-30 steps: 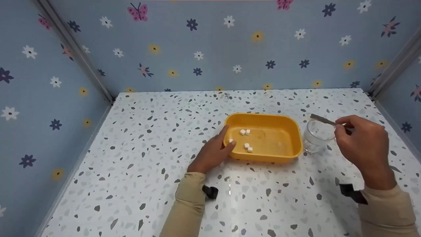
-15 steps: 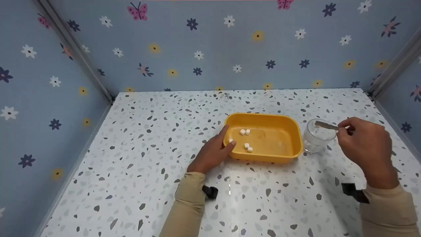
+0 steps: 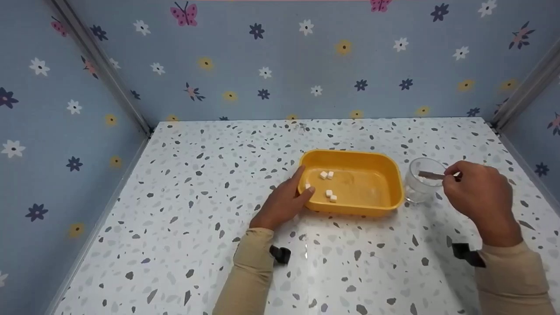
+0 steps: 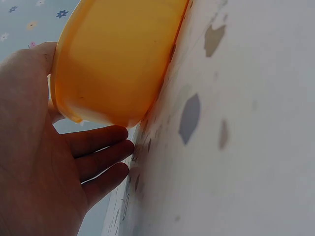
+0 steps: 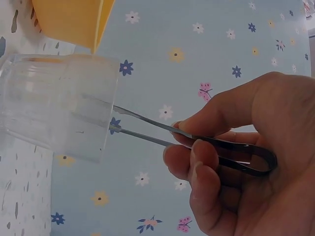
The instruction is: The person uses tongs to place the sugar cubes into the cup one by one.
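My left hand (image 3: 280,203) grips the left end of a yellow plastic tray (image 3: 350,209), thumb over the rim and the other fingers outside its wall. Inside the tray, several small white cubes (image 3: 329,193) lie toward the left; one is partly behind my thumb. In my right hand (image 3: 483,201), thumb and fingers pinch a pair of thin metal tongs (image 3: 431,175). The right wrist view shows the tong arms slightly apart, their tips inside the mouth of a clear glass (image 5: 54,103). Cloudy glass blurs the tips, and I cannot tell if they hold anything.
The glass stands close to the tray's right end on a white speckled table (image 3: 197,183). Blue flowered panels (image 3: 280,57) rise behind the table and along its left and right sides.
My right hand has lowered the tongs from over the glass's far rim into its mouth. The left hand, tray and white cubes have stayed in place.
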Tool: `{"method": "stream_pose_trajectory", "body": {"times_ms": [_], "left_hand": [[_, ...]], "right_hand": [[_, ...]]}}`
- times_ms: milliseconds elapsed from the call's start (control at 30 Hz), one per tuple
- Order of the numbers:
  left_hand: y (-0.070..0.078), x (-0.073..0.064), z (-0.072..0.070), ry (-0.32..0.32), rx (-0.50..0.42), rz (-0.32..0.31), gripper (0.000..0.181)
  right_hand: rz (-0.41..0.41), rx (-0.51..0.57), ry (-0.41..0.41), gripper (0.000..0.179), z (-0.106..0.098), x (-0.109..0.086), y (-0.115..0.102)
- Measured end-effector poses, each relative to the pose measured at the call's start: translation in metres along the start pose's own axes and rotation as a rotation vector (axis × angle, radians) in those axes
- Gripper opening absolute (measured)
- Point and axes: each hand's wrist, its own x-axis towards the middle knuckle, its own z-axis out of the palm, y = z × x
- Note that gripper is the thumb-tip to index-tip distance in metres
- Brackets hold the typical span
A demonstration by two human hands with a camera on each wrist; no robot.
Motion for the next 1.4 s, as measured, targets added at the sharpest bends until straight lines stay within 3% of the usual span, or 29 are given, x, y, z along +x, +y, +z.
{"method": "stream_pose_trajectory", "body": {"times_ms": [533,1400], "left_hand": [[0.002,-0.001,-0.001,-0.001,0.018,-0.022,0.077],[0.002,-0.001,-0.001,-0.002,0.013,-0.019,0.078]], "right_hand": [[0.029,-0.043,-0.054,0.024,0.005,0.0,-0.004],[-0.002,-0.02,0.083,0.026,-0.004,-0.008,-0.02]]}}
